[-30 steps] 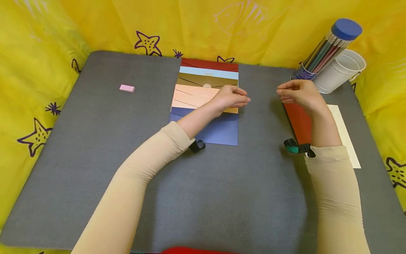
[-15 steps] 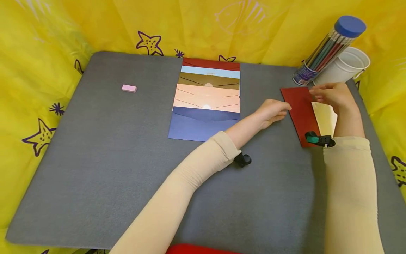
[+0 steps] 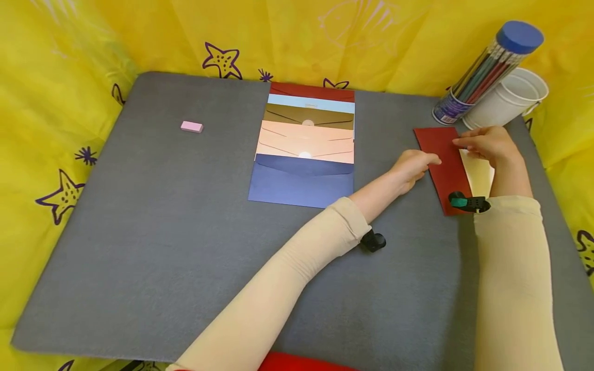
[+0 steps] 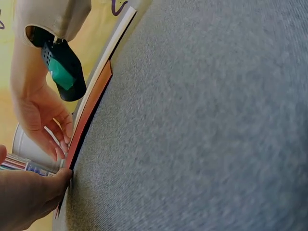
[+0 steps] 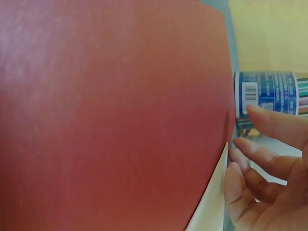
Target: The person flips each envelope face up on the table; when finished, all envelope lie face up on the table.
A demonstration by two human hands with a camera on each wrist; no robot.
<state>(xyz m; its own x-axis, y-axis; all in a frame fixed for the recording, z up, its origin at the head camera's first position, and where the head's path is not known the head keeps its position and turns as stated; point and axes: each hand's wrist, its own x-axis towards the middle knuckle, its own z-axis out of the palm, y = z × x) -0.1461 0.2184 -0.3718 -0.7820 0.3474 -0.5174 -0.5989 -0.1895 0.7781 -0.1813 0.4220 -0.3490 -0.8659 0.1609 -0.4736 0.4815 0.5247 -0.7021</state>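
A flat red rectangular piece point(image 3: 443, 165), like an envelope and dark along its left edge, lies on the right of the table. My left hand point(image 3: 413, 167) pinches its left edge, thumb on top, fingers curled at the rim; the left wrist view shows these fingers point(image 4: 57, 180) at the piece's edge. At the opposite edge is my right hand point(image 3: 492, 144), its fingers loosely bent and nothing gripped. Under the red piece a cream sheet point(image 3: 475, 167) sticks out, partly hidden by the right wrist. In the right wrist view, loose fingertips point(image 5: 236, 178) hover close beside the sheet.
Overlapping envelopes in several colours point(image 3: 303, 178) lie mid-table. A pink eraser point(image 3: 192, 127) is at the left. Behind the right hand stand a pencil tub point(image 3: 450, 107) with a blue lid above its pencils and a white bucket point(image 3: 498, 100). Yellow cloth point(image 3: 287, 36) encloses the table.
My left hand has moved right, from over the envelopes to the red piece's left edge. My right hand has shifted right, from over the red piece to its right edge.
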